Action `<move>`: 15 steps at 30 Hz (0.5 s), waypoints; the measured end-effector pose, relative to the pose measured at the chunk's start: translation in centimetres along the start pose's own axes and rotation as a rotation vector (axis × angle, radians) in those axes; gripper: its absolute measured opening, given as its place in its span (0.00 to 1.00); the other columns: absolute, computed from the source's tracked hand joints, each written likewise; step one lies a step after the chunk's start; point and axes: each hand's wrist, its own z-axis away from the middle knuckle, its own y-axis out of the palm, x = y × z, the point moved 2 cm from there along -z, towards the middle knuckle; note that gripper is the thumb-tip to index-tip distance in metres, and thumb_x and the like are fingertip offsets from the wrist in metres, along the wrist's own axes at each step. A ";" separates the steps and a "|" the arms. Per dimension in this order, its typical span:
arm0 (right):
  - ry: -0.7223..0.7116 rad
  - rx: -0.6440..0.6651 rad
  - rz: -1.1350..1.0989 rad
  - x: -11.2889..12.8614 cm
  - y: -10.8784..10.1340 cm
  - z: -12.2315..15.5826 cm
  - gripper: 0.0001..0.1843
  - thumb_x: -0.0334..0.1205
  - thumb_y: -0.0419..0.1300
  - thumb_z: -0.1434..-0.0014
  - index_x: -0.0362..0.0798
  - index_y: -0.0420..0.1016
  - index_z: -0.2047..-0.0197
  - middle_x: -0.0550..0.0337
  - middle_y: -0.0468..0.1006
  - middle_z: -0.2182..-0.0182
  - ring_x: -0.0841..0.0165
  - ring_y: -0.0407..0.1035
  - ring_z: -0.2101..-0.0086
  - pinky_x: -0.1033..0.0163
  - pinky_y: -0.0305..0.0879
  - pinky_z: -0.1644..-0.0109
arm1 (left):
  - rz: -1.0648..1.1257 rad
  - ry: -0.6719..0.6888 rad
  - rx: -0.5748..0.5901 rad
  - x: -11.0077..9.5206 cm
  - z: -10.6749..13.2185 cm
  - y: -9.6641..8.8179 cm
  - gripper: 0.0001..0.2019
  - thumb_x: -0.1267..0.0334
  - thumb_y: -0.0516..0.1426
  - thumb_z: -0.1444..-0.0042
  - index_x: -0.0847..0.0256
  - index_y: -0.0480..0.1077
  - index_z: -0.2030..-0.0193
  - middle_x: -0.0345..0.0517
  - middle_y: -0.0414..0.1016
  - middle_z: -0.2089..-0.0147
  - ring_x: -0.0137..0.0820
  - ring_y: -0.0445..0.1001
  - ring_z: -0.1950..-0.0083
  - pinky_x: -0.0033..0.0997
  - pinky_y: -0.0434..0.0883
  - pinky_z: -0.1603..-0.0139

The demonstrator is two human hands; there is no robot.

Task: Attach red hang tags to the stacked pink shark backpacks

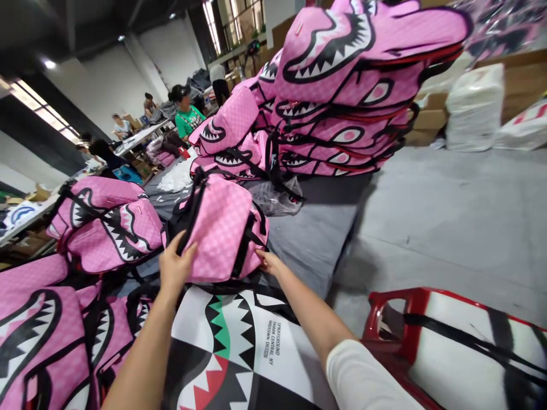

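A pink checked bag point(220, 228) with black straps and trim stands in front of me on the grey-covered table. My left hand point(176, 265) grips its left edge, thumb on the near side beside a black strap. At the lower right edge, the fingers of my right hand point(268, 262) pinch the bag by its black trim. Closer to me, below both hands, lies a white, black, green and red shark-mouth bag point(217, 347) with printed lettering. Another pink shark-mouth bag point(115, 222) rests left of my left hand.
Pink shark bags rise in a tall stack point(342, 108) at the back right, beside clear plastic point(280, 196). More pink bags point(43, 336) lie front left. A red stool point(414, 319) stands on the right. Other people, one in a green shirt point(188, 121), are farther back.
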 end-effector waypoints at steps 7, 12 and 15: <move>-0.120 -0.001 -0.134 1.3 0.9 4.4 0.11 0.35 0.65 0.51 0.49 0.67 0.64 0.61 0.76 0.71 0.66 0.72 0.69 0.60 0.71 0.62 | 0.275 -0.120 -0.161 3.6 -2.8 -7.5 0.28 0.50 0.66 0.55 0.65 0.76 0.50 0.44 0.79 0.60 0.29 0.75 0.63 0.26 0.72 0.59; -0.414 -0.079 -0.116 8.6 1.1 10.2 0.11 0.36 0.64 0.55 0.49 0.64 0.71 0.68 0.69 0.76 0.72 0.63 0.74 0.66 0.61 0.69 | 0.488 -0.214 -0.293 3.7 -2.1 -12.1 0.26 0.54 0.70 0.62 0.65 0.78 0.56 0.44 0.79 0.61 0.28 0.74 0.64 0.27 0.74 0.60; -0.686 -0.098 -0.017 16.1 1.9 17.4 0.10 0.35 0.65 0.54 0.47 0.65 0.75 0.71 0.63 0.77 0.75 0.55 0.73 0.68 0.53 0.69 | 0.624 -0.341 -0.393 3.9 -1.4 -14.7 0.23 0.58 0.71 0.64 0.65 0.78 0.59 0.43 0.79 0.64 0.29 0.75 0.66 0.33 0.77 0.58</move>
